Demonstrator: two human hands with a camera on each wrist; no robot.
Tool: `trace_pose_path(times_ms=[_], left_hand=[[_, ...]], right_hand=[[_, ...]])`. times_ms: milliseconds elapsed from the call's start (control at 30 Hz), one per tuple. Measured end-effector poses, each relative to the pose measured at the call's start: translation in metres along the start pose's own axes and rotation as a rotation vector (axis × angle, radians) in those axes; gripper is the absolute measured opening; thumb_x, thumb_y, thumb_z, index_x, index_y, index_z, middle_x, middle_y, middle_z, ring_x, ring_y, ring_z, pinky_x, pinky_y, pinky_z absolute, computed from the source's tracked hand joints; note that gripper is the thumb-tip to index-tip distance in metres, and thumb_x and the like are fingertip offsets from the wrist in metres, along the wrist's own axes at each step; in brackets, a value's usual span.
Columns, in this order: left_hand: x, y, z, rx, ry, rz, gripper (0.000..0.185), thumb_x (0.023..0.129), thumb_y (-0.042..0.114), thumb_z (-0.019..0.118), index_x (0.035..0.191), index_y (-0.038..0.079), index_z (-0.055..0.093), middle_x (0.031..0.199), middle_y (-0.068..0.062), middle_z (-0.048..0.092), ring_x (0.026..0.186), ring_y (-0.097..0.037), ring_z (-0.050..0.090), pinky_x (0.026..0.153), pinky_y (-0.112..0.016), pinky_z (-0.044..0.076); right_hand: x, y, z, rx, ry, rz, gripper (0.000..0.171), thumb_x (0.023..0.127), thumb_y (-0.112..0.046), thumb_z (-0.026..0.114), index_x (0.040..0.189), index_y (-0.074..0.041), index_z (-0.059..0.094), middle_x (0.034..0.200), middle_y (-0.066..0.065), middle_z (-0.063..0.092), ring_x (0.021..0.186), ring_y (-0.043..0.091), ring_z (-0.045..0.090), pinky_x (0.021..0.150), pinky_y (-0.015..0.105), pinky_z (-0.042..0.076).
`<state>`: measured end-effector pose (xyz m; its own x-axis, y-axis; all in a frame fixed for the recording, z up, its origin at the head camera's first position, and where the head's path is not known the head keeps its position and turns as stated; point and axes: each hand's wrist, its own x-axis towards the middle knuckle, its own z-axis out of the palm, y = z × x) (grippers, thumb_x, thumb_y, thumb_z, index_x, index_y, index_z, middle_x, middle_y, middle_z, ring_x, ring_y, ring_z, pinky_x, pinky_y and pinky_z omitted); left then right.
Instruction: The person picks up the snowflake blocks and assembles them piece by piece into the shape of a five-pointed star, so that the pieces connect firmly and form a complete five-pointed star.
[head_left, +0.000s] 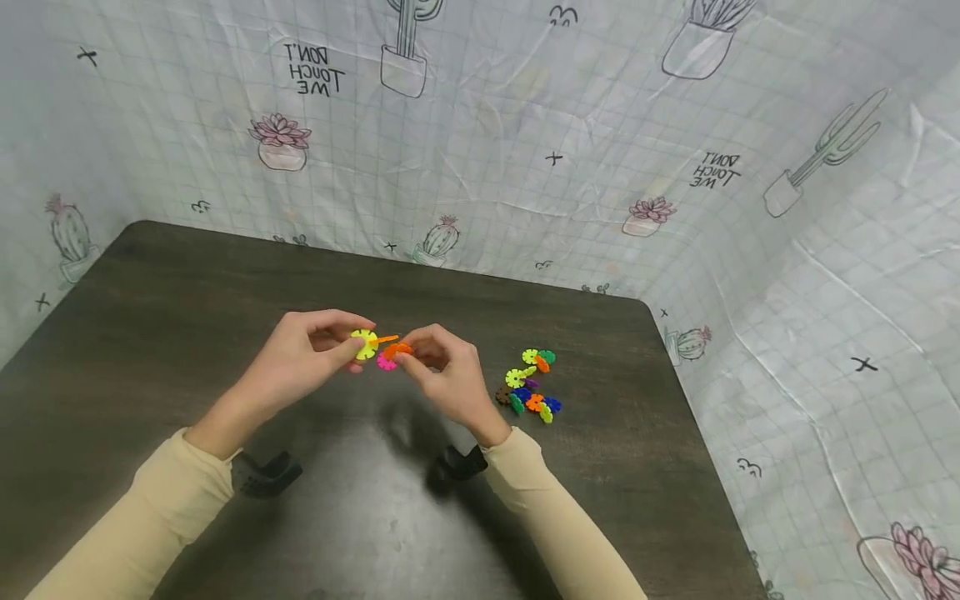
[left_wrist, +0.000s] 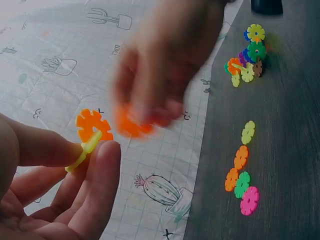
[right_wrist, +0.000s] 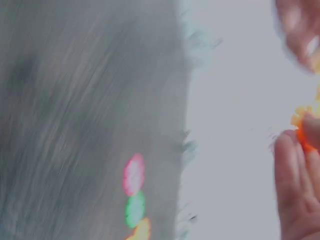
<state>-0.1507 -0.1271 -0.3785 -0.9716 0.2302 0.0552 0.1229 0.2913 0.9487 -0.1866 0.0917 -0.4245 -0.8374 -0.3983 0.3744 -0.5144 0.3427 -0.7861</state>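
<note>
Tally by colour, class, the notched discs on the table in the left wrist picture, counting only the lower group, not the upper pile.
Yellow disc: 1
Orange discs: 2
Green disc: 1
Pink disc: 1
Total: 5

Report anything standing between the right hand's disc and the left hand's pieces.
Nothing visible; the orange disc in the right hand is close beside the yellow-orange pair in the left hand.

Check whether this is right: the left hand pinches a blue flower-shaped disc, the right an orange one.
The colour is wrong: the left hand pinches a yellow flower-shaped disc, as the head view shows. The right hand does hold an orange flower-shaped disc.
</note>
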Motion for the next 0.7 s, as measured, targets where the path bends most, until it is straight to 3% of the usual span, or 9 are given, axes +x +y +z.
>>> trace_pose_path(times_ms=[100,200,333,700], left_hand=[[0.002,0.003,0.002,-0.012,0.002,0.026,0.026,0.089,0.019,0.066,0.114,0.014,0.064,0.096,-0.011,0.066,0.075,-0.016,0.070,0.076,-0.033,0.056],[0.003,0.006,0.005,-0.027,-0.012,0.036,0.027,0.089,0.019,0.066,0.115,0.012,0.064,0.093,-0.013,0.065,0.075,-0.016,0.070,0.074,-0.030,0.056],[0.004,0.008,0.007,-0.043,-0.015,0.040,0.026,0.089,0.016,0.066,0.114,0.011,0.064,0.093,-0.014,0.065,0.075,-0.017,0.070,0.073,-0.028,0.057],[0.004,0.012,0.006,-0.096,0.020,0.089,0.024,0.088,0.012,0.066,0.111,0.007,0.064,0.089,-0.016,0.067,0.073,-0.016,0.070,0.073,-0.031,0.057]], right_hand=[[-0.010,-0.025,0.000,0.060,0.099,-0.138,0.016,0.082,-0.006,0.071,0.094,-0.002,0.062,0.087,0.012,0.069,0.075,0.015,0.069,0.072,0.027,0.058],[-0.015,-0.042,-0.001,0.079,0.138,-0.200,0.012,0.081,0.002,0.069,0.090,0.003,0.061,0.086,0.017,0.067,0.074,0.020,0.069,0.073,0.029,0.058],[-0.017,-0.052,-0.001,0.124,0.156,-0.238,0.010,0.081,0.006,0.067,0.088,0.007,0.061,0.086,0.020,0.066,0.074,0.028,0.067,0.073,0.033,0.058],[-0.019,-0.051,0.000,0.154,0.230,-0.295,0.012,0.078,0.011,0.068,0.087,0.008,0.062,0.089,0.023,0.067,0.068,0.029,0.068,0.071,0.034,0.058]])
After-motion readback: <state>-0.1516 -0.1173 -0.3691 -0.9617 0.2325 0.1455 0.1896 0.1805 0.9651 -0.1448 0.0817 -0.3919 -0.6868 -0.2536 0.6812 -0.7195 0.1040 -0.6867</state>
